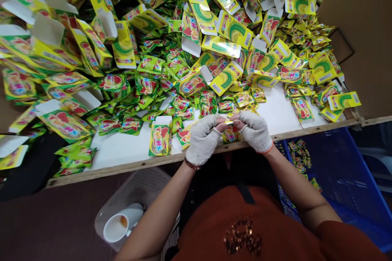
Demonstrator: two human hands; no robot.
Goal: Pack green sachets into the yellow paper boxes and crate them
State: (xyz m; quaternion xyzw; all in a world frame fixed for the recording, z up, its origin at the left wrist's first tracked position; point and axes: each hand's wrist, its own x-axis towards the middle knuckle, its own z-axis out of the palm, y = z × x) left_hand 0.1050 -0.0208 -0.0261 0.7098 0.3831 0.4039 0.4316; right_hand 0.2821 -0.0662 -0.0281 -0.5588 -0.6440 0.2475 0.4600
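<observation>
Head: box point(230, 133) between left hand point(203, 138) and right hand point(255, 131).

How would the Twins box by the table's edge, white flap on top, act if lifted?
Probably light: the Twins box looks like thin card. Its white flap might bend easily, sticking out. Smoothly printed, it may slip.

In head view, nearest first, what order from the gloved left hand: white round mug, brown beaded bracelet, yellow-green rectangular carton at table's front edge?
1. Bracelet: just behind left hand.
2. White-flapped carton: hand's left.
3. Mug: lower left.
</observation>
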